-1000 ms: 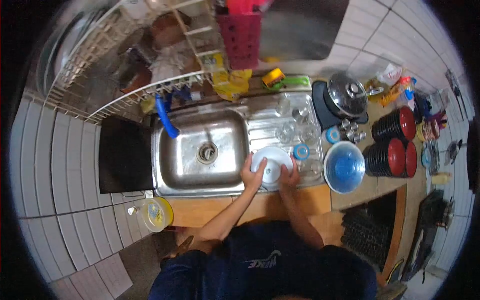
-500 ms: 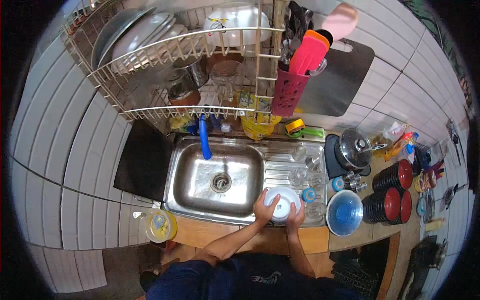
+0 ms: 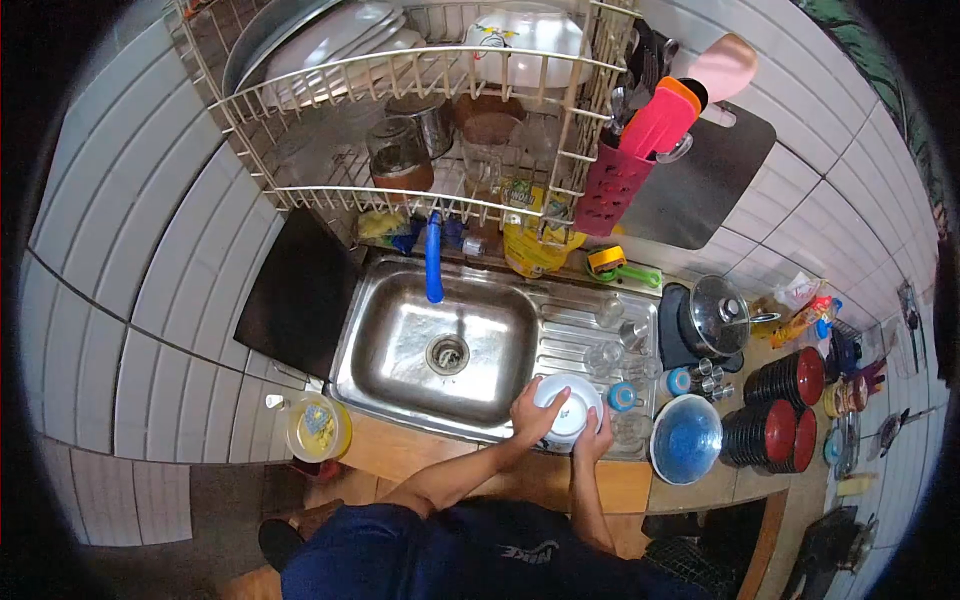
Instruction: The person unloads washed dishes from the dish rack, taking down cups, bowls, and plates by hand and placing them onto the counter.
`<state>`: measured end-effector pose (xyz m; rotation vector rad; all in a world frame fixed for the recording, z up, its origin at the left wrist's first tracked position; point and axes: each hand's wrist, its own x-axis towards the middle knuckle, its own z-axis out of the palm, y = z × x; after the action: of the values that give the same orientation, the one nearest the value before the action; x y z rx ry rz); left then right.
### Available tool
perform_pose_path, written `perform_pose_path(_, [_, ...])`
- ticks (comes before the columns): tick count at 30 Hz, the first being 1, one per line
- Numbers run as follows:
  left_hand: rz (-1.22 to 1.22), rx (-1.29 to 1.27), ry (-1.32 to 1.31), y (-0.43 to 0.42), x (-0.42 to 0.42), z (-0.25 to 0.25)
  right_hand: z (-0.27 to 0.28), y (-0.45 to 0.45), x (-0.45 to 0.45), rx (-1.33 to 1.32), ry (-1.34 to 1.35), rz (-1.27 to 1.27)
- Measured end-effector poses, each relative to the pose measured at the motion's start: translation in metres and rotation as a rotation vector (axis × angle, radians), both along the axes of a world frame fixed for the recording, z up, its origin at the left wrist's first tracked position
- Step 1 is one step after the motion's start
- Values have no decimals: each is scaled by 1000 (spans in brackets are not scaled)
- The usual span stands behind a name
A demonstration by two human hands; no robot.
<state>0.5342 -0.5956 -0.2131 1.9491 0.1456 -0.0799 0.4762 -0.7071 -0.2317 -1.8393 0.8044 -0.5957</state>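
Observation:
Between my two hands is a small stack of white bowls (image 3: 570, 412), with the base of the top one facing up. My left hand (image 3: 532, 412) grips its left rim, thumb over the top. On the right side my right hand (image 3: 593, 434) closes round the rim, thumb also on top. The bowls are over the front of the ribbed drainboard (image 3: 570, 345), just right of the steel sink basin (image 3: 400, 345). Several glasses (image 3: 603, 358) and a blue-topped item (image 3: 622, 397) stand close behind and beside my right hand.
A blue bowl (image 3: 686, 440) and stacks of black-and-red bowls (image 3: 770, 432) stand right. Behind them is a lidded pot (image 3: 715, 315). A wire dish rack (image 3: 400, 190) overhangs the sink, above a blue faucet (image 3: 433, 260). A yellow tub (image 3: 320, 428) sits front left.
The view has tilted up and shifted, showing more of the dish rack. Both hands keep hold of the white bowls, which have tilted slightly.

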Motion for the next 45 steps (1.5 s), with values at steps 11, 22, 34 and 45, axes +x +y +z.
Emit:
perform_pose_path(11, [70, -112, -33, -10, 1, -16, -7, -9, -2, 6, -16, 56])
perform_pose_path(22, [84, -64, -58, -12, 1, -9, 4, -10, -1, 7, -95, 83])
perform_pose_path(34, [40, -60, -107, -17, 6, -30, -7, -16, -10, -114, 38, 6])
perform_pose_path(45, [43, 15, -117, -24, 6, -20, 15, -19, -9, -78, 77, 28])
